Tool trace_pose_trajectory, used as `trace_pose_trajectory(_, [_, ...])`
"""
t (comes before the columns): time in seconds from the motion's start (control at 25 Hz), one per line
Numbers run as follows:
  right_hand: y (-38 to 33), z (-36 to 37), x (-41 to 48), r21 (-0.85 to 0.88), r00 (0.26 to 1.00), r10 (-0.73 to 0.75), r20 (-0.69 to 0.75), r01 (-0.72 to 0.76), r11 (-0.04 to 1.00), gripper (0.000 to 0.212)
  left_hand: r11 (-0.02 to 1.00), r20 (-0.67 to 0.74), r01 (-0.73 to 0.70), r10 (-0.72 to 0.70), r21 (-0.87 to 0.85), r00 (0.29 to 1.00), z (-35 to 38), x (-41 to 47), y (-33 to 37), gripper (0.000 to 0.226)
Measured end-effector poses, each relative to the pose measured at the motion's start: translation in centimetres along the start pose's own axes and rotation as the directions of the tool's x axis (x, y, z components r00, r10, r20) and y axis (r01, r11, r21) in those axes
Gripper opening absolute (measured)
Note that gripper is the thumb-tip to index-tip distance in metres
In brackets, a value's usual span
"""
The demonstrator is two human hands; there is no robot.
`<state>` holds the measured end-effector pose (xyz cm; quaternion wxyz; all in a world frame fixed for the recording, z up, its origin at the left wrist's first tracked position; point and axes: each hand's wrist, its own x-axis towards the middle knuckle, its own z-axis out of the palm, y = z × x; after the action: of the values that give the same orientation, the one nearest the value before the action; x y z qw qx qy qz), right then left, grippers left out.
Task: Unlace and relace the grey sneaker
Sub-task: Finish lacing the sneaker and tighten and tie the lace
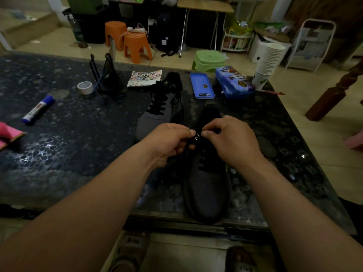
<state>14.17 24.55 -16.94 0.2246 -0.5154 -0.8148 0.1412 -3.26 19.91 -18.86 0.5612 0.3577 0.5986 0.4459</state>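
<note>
Pinching the black lace (197,136) above the top eyelets, the left hand (172,140) and right hand (229,138) meet fingertip to fingertip, each with thumb and forefinger curled round it. The grey sneaker (208,189) lies under them at the near edge of the tabletop (78,144), right of middle, toe toward the person. A second sneaker (157,116) lies just beyond, to the left. Paper cups (269,61) stand stacked at the far right corner.
</note>
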Motion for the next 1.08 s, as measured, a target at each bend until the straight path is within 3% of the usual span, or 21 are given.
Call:
trace_pose_trajectory(0.24, [-0.43, -0.07, -0.11, -0.144, 0.999, -0.028, 0.044, 0.034, 0.989, 0.017, 1.000, 0.011, -0.022, 0.022, -0.011, 1.000, -0.18, -0.17, -0.22, 0.008])
trace_pose_trajectory(0.52, [-0.10, 0.18, 0.18, -0.076, 1.000, 0.027, 0.010, -0.026, 0.997, 0.017, 0.999, 0.027, -0.031, 0.032, -0.032, 0.999, -0.29, 0.00, -0.47, 0.011])
trace_pose_trajectory(1.08, [-0.69, 0.48, -0.35, -0.177, 0.998, -0.043, -0.054, 0.033, 0.984, 0.019, 0.999, 0.002, -0.038, 0.038, 0.011, 0.999, -0.19, -0.29, -0.31, 0.011])
